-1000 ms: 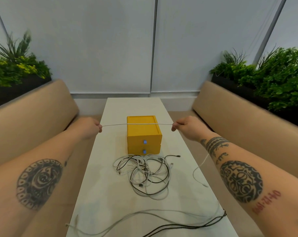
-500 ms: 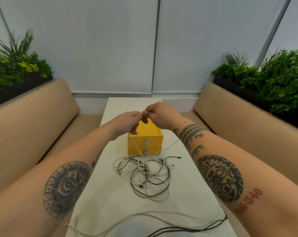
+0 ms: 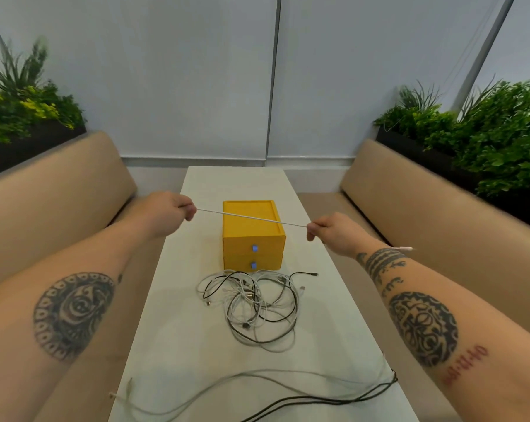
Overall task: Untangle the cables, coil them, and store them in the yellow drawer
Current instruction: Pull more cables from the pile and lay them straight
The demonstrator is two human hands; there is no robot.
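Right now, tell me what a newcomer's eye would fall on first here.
First, the thin white cable held taut between the left hand and right hand, above the long white table. Mid-table stands the small yellow two-drawer box, both drawers shut, and nearer the camera lies a tangled heap of black and white cables.

I see a seating booth, likely an office lounge or café: narrow white table [image 3: 178, 345] at 12 o'clock, tan padded benches [image 3: 50, 193] at 9 and 3, planters [image 3: 422, 152] of greenery behind them.
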